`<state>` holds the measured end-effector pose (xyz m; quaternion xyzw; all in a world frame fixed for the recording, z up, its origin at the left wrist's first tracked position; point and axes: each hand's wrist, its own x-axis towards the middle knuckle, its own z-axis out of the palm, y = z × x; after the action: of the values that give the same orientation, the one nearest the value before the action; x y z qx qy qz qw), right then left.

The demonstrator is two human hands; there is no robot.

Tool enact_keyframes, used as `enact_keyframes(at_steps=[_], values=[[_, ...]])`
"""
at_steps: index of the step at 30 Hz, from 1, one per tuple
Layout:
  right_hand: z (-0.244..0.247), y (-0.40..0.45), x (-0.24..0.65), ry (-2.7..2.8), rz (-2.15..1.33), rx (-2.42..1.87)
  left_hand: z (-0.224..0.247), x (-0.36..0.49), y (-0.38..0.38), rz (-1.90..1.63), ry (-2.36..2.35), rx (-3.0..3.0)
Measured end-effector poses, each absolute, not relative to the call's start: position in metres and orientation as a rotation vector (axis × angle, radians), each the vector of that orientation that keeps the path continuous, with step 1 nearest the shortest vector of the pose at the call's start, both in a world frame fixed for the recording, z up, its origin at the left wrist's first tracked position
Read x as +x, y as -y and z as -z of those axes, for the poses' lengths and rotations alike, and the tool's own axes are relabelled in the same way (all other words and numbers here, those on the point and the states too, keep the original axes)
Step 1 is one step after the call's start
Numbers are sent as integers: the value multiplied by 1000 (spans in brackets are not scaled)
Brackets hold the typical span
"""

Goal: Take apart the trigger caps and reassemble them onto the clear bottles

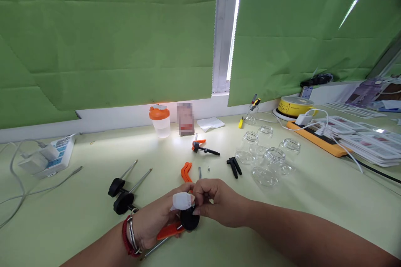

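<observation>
My left hand (153, 221), with a white covering (182, 201) on one fingertip, is closed around a black round cap (189, 219). From the cap extend an orange handle (169, 231) and a thin metal rod (155, 248) pointing down and left. Pressed against the cap's upper edge are the pinched fingers of my right hand (219, 202); anything small between them is hidden. Just beyond the hands lie an orange lever piece (186, 171), a metal rod (200, 172) and a tiny metal part (209, 168). Two black caps with rods (124, 201) rest to the left.
Several clear glass jars (265, 172) stand at right, beside black lever pieces (234, 167). Behind are an orange-and-black part (200, 147), an orange-lidded cup (160, 122) and screwdrivers (255, 103). Power strips (58, 158) with cables lie at left and right.
</observation>
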<state>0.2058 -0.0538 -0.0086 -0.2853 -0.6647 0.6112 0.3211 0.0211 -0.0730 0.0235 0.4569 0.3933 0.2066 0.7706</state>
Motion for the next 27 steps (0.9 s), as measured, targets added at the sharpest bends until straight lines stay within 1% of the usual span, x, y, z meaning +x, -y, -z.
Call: enact_keyframes(at_steps=[10, 27], values=[[6, 54, 206, 1724, -1655, -726, -22, 21, 73, -456, -840, 1000], [9, 53, 207, 1756, -1641, -729, -26, 23, 74, -474, -839, 1001]])
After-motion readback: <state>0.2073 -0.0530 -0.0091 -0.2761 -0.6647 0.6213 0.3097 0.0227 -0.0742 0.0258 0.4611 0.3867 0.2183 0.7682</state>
